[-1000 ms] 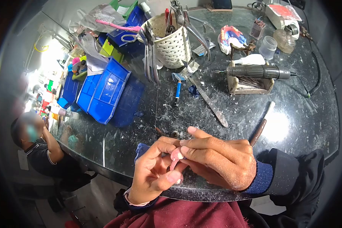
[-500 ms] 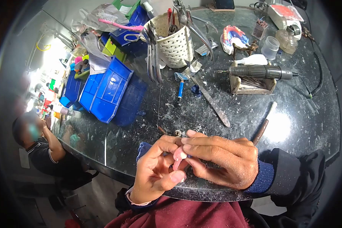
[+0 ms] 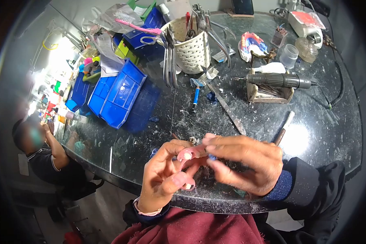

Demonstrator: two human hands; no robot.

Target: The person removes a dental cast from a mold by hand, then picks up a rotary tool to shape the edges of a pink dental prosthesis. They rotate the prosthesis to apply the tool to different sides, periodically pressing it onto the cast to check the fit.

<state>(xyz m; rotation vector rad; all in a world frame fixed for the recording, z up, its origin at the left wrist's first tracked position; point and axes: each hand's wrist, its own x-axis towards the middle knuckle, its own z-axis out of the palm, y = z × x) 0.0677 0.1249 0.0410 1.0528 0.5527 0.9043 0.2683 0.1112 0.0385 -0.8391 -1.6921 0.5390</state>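
Note:
A pink partial denture (image 3: 186, 154) with a few white teeth is pinched in my left hand (image 3: 162, 175), between thumb and fingers, above the front of the bench. My right hand (image 3: 248, 164) is just to its right, its upper fingertips close to the denture's far end. Between its thumb and forefinger shows a small blue piece (image 3: 212, 157), too small to name surely. Behind my hands, a small metal ring-like part (image 3: 192, 140) lies on the bench. A brown-handled brush (image 3: 284, 128) rests beyond my right hand.
A white basket (image 3: 191, 53) of pliers stands at the back, left of a dental model (image 3: 252, 45). The rotary handpiece (image 3: 278, 80) lies across a small bur box. Blue bins (image 3: 118, 95) stand at left. A steel spatula (image 3: 227, 110) lies mid-bench. Another person (image 3: 49, 150) sits far left.
The denture has turned in my left hand, showing more of its pink curve and teeth. My right hand has drawn slightly right, and a blue piece now shows at its fingertips.

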